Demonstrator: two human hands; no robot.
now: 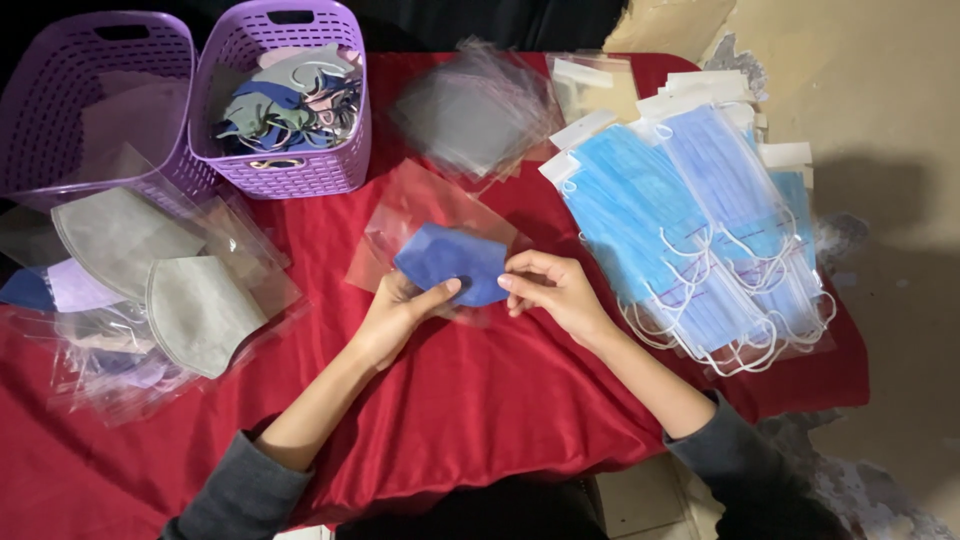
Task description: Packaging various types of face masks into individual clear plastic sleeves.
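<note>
While many bagged masks (180, 300) are piled aside, a blue mask (450, 262) is pinched mid-table by the left hand (400, 310) and right hand (550, 290), half inside a clear bag (420, 205); more loose masks (290, 100) are left in a basket (300, 175).

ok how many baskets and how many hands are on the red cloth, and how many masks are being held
Purple plastic lattice baskets: 2
Bare hands: 2, left hand and right hand
Dark blue folded fabric mask, held by both hands against a clear plastic sleeve: 1
Total: 5
</note>
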